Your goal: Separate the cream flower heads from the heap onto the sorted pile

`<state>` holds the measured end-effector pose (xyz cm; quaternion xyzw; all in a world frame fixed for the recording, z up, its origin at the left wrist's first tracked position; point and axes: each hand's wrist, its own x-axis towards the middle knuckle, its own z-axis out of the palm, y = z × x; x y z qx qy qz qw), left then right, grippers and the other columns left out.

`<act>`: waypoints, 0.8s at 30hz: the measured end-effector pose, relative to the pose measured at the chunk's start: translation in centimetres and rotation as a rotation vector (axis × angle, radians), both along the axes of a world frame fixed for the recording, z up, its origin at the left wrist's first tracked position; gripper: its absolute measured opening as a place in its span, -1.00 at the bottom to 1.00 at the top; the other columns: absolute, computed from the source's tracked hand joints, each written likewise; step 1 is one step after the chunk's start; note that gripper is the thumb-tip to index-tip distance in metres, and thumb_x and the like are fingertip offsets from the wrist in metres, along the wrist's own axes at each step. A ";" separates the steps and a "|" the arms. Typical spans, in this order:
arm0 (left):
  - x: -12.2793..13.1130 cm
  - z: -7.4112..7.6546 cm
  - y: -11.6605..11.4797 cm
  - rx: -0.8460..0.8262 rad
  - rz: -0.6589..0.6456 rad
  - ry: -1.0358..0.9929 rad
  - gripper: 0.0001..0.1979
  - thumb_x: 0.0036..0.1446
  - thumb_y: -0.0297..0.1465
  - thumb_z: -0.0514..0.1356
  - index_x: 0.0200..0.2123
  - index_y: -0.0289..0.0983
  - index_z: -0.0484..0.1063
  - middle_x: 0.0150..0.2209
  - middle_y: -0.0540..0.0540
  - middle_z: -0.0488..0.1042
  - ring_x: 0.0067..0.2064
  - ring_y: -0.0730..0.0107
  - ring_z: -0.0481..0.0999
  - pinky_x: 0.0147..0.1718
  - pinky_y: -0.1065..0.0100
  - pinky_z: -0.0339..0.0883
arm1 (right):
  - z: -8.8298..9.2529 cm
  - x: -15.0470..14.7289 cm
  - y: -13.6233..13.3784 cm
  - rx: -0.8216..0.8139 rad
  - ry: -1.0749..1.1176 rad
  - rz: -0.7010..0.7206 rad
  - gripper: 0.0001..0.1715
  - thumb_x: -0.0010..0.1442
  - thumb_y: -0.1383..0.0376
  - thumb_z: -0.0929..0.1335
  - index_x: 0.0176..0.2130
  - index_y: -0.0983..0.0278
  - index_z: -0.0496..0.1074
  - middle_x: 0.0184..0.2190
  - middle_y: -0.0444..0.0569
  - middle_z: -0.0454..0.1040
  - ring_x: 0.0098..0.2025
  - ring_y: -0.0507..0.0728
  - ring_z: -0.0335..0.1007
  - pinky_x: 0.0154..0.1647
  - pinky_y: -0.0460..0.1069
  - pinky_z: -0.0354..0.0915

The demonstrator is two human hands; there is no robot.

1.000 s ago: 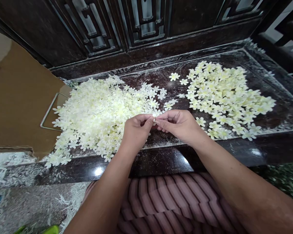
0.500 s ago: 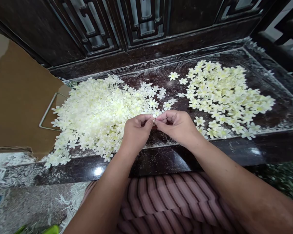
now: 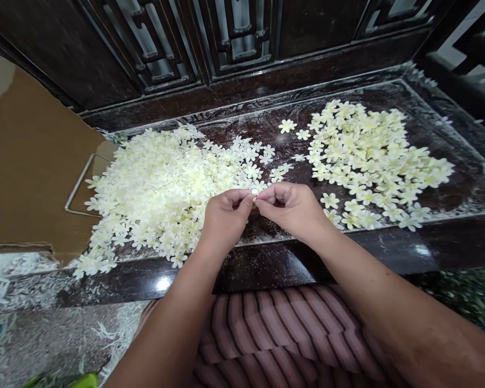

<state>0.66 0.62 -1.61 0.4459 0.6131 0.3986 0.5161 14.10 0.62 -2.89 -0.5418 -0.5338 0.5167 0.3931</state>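
Observation:
My left hand (image 3: pixel 229 216) and my right hand (image 3: pixel 293 210) meet fingertip to fingertip over the dark wooden bench. Between them they pinch a small white artificial flower (image 3: pixel 257 190), mostly covered by the fingers. Both hands are closed, thumb against forefinger. To the left spreads a large heap of white flowers (image 3: pixel 157 178), its edge close to my left hand. A second, looser pile of pale yellow-white flowers (image 3: pixel 359 151) lies right of my right hand. A few single flowers (image 3: pixel 288 126) are scattered between the two piles.
A brown cardboard piece (image 3: pixel 32 161) stands at the left, with a bent metal rod (image 3: pixel 78 183) beside the heap. The carved bench back (image 3: pixel 242 70) rises behind. White shreds (image 3: pixel 16 275) lie on the bench at the left. A striped cloth (image 3: pixel 283 334) covers my lap.
Both hands keep the same pinch at almost the same spot, with only a very slight shift of the fingers. The piles look the same.

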 end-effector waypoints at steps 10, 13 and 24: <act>-0.2 0.0 0.0 -0.007 -0.010 -0.029 -0.91 -0.08 -0.44 0.26 -0.45 -0.35 0.52 -0.49 -0.03 0.57 -0.46 0.48 0.50 -0.37 0.44 0.40 | 0.5 0.1 0.2 -0.081 0.081 0.014 -0.87 -0.05 0.30 0.39 -0.53 0.35 0.44 -0.68 -0.22 0.27 -0.62 -0.08 0.12 -0.58 -0.11 0.12; -0.3 0.0 0.0 -0.006 -0.015 -0.024 -0.92 -0.07 -0.45 0.25 -0.46 -0.35 0.52 -0.49 -0.03 0.58 -0.47 0.49 0.50 -0.38 0.45 0.39 | 0.6 0.1 0.3 -0.090 0.095 0.004 -0.86 -0.06 0.30 0.40 -0.53 0.35 0.44 -0.68 -0.22 0.27 -0.61 -0.08 0.13 -0.56 -0.10 0.14; -0.1 0.1 0.0 0.004 -0.029 0.013 -0.93 -0.03 -0.48 0.24 -0.44 -0.34 0.53 -0.46 -0.04 0.58 -0.42 0.44 0.53 -0.34 0.41 0.42 | -0.2 0.1 0.1 -0.046 0.034 0.008 -0.81 -0.06 0.23 0.41 -0.50 0.33 0.45 -0.63 -0.16 0.35 -0.59 -0.06 0.17 -0.58 -0.11 0.10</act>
